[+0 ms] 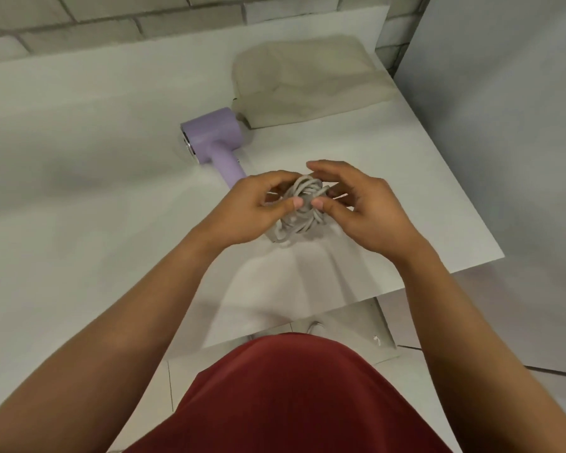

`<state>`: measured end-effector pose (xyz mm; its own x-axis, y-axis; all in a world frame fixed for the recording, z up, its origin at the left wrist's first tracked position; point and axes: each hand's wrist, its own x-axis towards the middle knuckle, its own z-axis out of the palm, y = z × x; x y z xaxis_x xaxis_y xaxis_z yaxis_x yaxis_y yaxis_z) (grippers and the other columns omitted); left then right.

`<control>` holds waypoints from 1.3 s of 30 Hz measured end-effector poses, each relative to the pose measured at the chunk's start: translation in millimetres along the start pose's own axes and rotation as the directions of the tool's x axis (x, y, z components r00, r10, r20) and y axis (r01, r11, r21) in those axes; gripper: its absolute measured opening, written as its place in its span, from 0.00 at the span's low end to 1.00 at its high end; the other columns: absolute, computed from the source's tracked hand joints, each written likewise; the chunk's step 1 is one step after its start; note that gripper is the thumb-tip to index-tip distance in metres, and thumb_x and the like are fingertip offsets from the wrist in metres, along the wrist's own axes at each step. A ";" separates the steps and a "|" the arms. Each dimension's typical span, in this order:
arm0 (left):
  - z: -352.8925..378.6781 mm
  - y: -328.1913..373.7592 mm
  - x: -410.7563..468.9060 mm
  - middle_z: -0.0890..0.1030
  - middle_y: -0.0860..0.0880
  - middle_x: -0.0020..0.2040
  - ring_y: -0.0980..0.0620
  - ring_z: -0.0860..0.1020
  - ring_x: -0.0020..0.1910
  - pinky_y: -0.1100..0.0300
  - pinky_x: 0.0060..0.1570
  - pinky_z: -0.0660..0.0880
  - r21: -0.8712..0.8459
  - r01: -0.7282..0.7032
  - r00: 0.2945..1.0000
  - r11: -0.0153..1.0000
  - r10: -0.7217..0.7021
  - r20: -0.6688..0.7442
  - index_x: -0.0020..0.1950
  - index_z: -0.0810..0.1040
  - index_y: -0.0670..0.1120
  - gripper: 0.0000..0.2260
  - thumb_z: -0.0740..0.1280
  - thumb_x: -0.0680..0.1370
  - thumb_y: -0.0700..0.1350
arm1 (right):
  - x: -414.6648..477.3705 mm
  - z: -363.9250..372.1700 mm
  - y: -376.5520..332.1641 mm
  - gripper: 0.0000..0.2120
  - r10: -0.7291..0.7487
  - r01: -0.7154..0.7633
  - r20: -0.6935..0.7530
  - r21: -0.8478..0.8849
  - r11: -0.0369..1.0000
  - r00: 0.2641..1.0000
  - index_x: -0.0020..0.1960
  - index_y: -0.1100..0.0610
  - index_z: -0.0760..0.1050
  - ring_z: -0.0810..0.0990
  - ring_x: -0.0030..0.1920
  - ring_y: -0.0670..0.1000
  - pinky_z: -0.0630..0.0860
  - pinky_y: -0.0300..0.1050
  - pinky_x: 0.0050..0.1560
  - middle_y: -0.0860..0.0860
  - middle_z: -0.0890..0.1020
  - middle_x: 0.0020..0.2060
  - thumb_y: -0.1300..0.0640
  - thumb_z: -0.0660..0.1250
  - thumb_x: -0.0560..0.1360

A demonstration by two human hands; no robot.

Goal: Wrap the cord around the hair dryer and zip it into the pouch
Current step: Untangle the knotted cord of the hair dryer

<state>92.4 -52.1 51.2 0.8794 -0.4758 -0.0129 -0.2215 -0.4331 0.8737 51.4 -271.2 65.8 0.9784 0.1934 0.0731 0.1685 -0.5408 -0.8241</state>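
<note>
A lilac hair dryer [213, 135] lies on the white table [79, 158], its barrel toward the left and its handle running toward me under my left hand. Its grey cord [303, 204] is gathered into a bundle of several loops just above the table. My left hand [255, 210] grips the bundle from the left and my right hand [356, 207] from the right, the thumbs pressed on the front of the loops. A beige fabric pouch [307, 83] lies flat behind the dryer, touching its barrel. I cannot tell whether its zip is open.
A grey block wall [111, 21] runs along the table's far edge. The table's right edge [464, 204] drops to a tiled floor [520, 289]. The near edge is close to my red-clad body [291, 397].
</note>
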 end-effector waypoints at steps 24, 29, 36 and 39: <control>35.9 3.6 -17.5 0.82 0.62 0.47 0.68 0.80 0.48 0.75 0.50 0.73 -0.089 0.065 0.876 0.994 -0.100 -0.471 0.57 0.86 0.55 0.15 0.76 0.73 0.41 | 10.5 53.1 -21.8 0.05 0.353 -0.307 -0.394 0.176 0.935 0.848 0.49 0.49 0.86 0.84 0.41 0.43 0.81 0.46 0.47 0.43 0.85 0.36 0.50 0.76 0.75; 32.8 -2.9 -19.3 0.83 0.59 0.49 0.65 0.82 0.50 0.70 0.54 0.76 -0.101 0.085 0.875 0.991 -0.123 -0.468 0.56 0.85 0.56 0.14 0.77 0.72 0.43 | 10.1 54.1 -26.7 0.04 0.360 -0.278 -0.372 0.256 0.926 0.856 0.50 0.48 0.88 0.85 0.44 0.42 0.82 0.46 0.51 0.41 0.87 0.39 0.55 0.76 0.76; 30.9 -5.2 -18.4 0.85 0.54 0.45 0.61 0.80 0.48 0.74 0.48 0.71 0.003 0.033 0.905 0.999 -0.029 -0.424 0.52 0.88 0.49 0.11 0.75 0.71 0.41 | 6.0 53.1 -20.5 0.03 0.475 -0.319 -0.333 0.427 0.846 0.815 0.43 0.49 0.84 0.86 0.47 0.52 0.84 0.60 0.53 0.45 0.86 0.39 0.55 0.77 0.73; 33.2 -6.7 -18.0 0.85 0.51 0.46 0.56 0.80 0.47 0.68 0.47 0.75 0.021 0.015 0.921 1.000 -0.006 -0.390 0.55 0.88 0.49 0.14 0.73 0.71 0.41 | 4.3 46.2 -18.5 0.02 0.525 -0.379 -0.232 0.468 0.798 0.819 0.46 0.55 0.82 0.86 0.46 0.54 0.84 0.58 0.54 0.51 0.84 0.42 0.58 0.75 0.76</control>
<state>64.1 -66.0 29.4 0.9754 -0.1367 0.1728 -0.2168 -0.4560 0.8632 47.0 -222.5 55.5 0.9172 -0.3158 -0.2427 -0.2929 -0.1218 -0.9484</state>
